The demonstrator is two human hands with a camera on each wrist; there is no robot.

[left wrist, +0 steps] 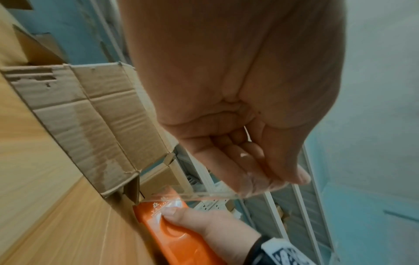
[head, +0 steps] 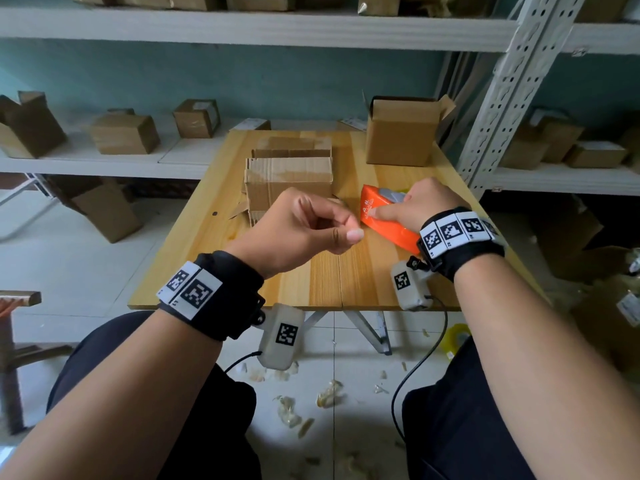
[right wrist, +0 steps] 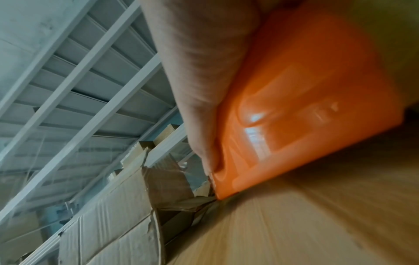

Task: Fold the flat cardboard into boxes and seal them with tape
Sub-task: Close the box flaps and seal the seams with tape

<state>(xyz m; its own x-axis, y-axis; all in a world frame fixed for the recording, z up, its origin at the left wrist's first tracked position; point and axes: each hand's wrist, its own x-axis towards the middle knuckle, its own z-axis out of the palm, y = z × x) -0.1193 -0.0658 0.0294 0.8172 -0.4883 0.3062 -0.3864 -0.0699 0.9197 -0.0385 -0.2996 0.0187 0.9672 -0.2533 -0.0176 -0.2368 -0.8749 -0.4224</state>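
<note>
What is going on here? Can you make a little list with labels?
place: wooden table in front of shelves
left hand: pinches the end of clear tape
right hand: holds orange tape dispenser on the table
middle: folded box lying on the table
back right: open box, flaps up
floor: tape scraps

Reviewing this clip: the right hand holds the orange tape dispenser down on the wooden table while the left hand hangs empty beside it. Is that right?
Not quite. The left hand is not empty: the left wrist view shows its fingertips pinching the end of a clear tape strip drawn from the orange tape dispenser. The rest holds: the right hand holds the dispenser down on the wooden table.
</note>
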